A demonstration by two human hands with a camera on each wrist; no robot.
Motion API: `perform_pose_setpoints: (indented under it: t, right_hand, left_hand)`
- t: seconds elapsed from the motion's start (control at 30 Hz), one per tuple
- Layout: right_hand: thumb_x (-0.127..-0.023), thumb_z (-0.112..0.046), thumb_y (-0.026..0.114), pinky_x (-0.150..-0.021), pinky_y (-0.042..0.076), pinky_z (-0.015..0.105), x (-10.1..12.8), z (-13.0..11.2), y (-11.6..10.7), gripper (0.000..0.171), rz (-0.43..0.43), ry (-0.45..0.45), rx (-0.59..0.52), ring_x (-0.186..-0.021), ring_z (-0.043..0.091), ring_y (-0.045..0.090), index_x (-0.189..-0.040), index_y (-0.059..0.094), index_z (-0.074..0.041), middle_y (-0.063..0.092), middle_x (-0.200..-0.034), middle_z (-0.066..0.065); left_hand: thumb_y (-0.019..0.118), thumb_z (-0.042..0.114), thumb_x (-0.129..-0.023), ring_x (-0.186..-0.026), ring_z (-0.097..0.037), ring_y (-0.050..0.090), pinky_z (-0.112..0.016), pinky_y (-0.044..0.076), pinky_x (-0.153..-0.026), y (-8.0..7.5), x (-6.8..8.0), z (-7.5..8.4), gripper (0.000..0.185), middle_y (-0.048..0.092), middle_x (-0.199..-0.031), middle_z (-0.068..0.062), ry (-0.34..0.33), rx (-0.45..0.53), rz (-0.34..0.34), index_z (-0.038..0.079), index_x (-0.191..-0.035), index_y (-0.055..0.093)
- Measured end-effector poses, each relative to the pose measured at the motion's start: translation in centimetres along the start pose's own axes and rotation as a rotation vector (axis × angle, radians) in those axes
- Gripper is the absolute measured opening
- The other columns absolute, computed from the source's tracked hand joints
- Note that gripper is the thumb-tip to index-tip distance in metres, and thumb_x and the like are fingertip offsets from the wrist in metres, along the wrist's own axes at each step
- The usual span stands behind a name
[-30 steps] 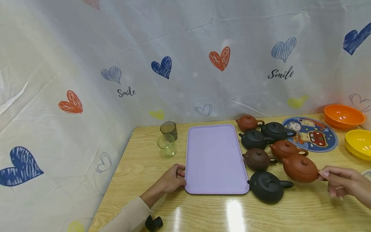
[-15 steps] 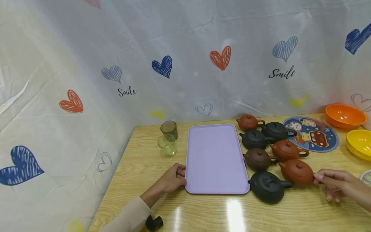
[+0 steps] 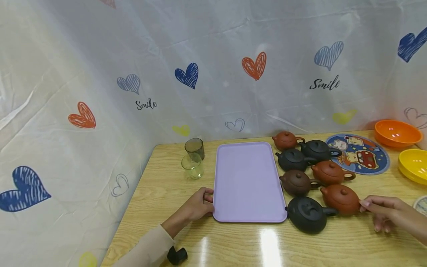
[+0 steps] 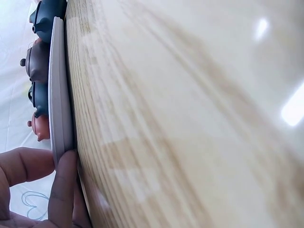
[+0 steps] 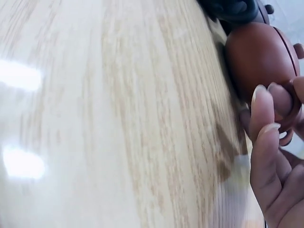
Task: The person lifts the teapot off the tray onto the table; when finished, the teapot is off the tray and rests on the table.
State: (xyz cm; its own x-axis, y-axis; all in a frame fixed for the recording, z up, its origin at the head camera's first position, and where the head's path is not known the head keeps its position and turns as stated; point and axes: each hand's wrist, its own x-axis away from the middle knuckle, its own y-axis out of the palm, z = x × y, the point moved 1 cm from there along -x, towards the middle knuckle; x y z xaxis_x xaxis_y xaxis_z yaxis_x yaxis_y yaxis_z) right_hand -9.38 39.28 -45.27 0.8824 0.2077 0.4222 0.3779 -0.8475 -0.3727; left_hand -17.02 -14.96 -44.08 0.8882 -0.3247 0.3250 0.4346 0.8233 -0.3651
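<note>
My right hand (image 3: 388, 211) pinches the handle of a reddish-brown clay teapot (image 3: 341, 199). In the right wrist view the fingers (image 5: 263, 114) are at the handle loop, and the teapot's body (image 5: 259, 59) sits low at the wood surface. The left hand (image 3: 197, 204) grips the left rim of a lilac rectangular tray (image 3: 247, 181) near its front corner. Seen from the left wrist, thumb and finger close on the tray edge (image 4: 61, 95). Just left of the held teapot is a large black teapot (image 3: 307, 215), its spout at the tray's corner.
More teapots line the tray's right side: dark brown (image 3: 298, 183), black (image 3: 294, 160) and reddish (image 3: 286, 141). Left of the tray stand a grey glass (image 3: 194, 147) and a green glass (image 3: 192, 168). A round blue mat (image 3: 380, 163), orange bowl (image 3: 397, 135) and yellow bowl (image 3: 413, 167) are at right.
My right hand has brought the reddish-brown teapot left and down, in beside the large black one; over the last half second it has barely moved. The left hand stays on the tray.
</note>
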Motion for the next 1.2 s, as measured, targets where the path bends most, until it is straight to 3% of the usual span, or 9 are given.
perform_pose_setpoints:
  t: [0.13,0.2,0.47,0.57,0.63,0.8,0.87,1.03,1.2]
  right_hand:
    - [-0.108,-0.035,0.041,-0.056,0.052,0.027,-0.1,0.1,0.3,0.034,0.092,0.067,0.046,-0.061,0.016,0.058,-0.104,0.070,-0.015,0.064,-0.070,0.004]
    - [-0.107,-0.038,0.044,-0.056,0.052,0.028,-0.2,0.2,0.5,0.033,0.137,0.106,0.049,-0.061,0.017,0.058,-0.103,0.070,-0.019,0.064,-0.071,0.004]
    - [-0.106,-0.039,0.046,-0.055,0.051,0.027,-0.2,0.2,0.7,0.047,0.222,0.099,0.125,-0.061,0.017,0.058,-0.116,0.065,0.003,0.063,-0.072,0.004]
    - [-0.107,-0.036,0.045,-0.053,0.050,0.027,-0.1,0.2,0.7,0.045,0.225,0.066,0.154,-0.059,0.016,0.056,-0.116,0.065,0.004,0.062,-0.071,0.004]
    - [-0.107,-0.034,0.044,-0.052,0.050,0.027,0.0,0.4,0.7,0.041,0.229,0.032,0.165,-0.057,0.016,0.055,-0.114,0.066,0.000,0.062,-0.069,0.005]
    - [-0.107,-0.033,0.044,-0.051,0.050,0.027,0.2,1.0,0.5,0.023,0.271,-0.015,0.174,-0.056,0.017,0.057,-0.110,0.066,-0.036,0.063,-0.067,0.004]
    - [-0.108,-0.029,0.044,-0.050,0.051,0.028,0.2,1.5,0.3,0.026,0.315,-0.074,0.165,-0.056,0.018,0.058,-0.106,0.061,-0.049,0.067,-0.075,-0.007]
    - [-0.107,-0.018,0.047,-0.044,0.047,0.029,0.5,2.1,0.0,0.035,0.501,-0.268,0.178,-0.056,0.014,0.057,-0.106,0.054,-0.052,0.058,-0.091,-0.040]
    - [-0.105,-0.013,0.050,-0.047,0.044,0.022,0.5,1.9,-1.2,0.032,0.633,-0.368,0.271,-0.061,0.001,0.057,-0.111,0.055,-0.045,0.045,-0.101,-0.049]
  left_hand:
    - [0.065,-0.003,-0.080,-0.090,-0.020,0.059,-0.033,0.060,-0.076,0.0,0.0,-0.1,0.061,0.053,-0.109,-0.017,0.002,0.005,0.005,-0.009,-0.136,0.042]
    - [0.065,-0.003,-0.081,-0.090,-0.020,0.059,-0.034,0.060,-0.076,-0.1,0.0,-0.1,0.061,0.053,-0.110,-0.017,0.001,0.006,0.007,-0.009,-0.137,0.042]
    - [0.067,-0.002,-0.079,-0.089,-0.019,0.059,-0.031,0.058,-0.076,-0.2,0.0,-0.3,0.061,0.055,-0.109,-0.016,0.006,-0.017,0.018,-0.008,-0.136,0.044]
    - [0.067,-0.001,-0.079,-0.089,-0.018,0.059,-0.029,0.058,-0.077,-0.3,-0.1,-0.4,0.061,0.055,-0.109,-0.015,0.006,-0.022,0.014,-0.007,-0.135,0.045]
    - [0.067,0.000,-0.079,-0.090,-0.018,0.059,-0.029,0.058,-0.077,-0.3,-0.2,-0.5,0.061,0.055,-0.109,-0.016,0.010,-0.016,0.008,-0.008,-0.135,0.045]
    - [0.064,0.001,-0.086,-0.089,-0.019,0.061,-0.031,0.060,-0.075,-0.6,-0.3,-0.5,0.054,0.056,-0.112,-0.018,-0.006,0.036,-0.008,-0.009,-0.136,0.045]
    - [0.063,0.003,-0.090,-0.090,-0.019,0.063,-0.032,0.061,-0.075,-0.8,-0.1,-0.6,0.050,0.058,-0.115,-0.019,-0.021,0.035,-0.015,-0.008,-0.136,0.046]
    - [0.063,0.011,-0.094,-0.097,-0.021,0.066,-0.035,0.061,-0.078,-1.4,0.4,-0.4,0.047,0.062,-0.119,-0.018,-0.008,-0.025,-0.026,-0.005,-0.137,0.048]
    - [0.064,0.019,-0.095,-0.101,-0.023,0.066,-0.036,0.059,-0.082,-2.4,0.8,0.4,0.050,0.063,-0.120,-0.016,0.080,-0.095,0.017,-0.001,-0.139,0.050]
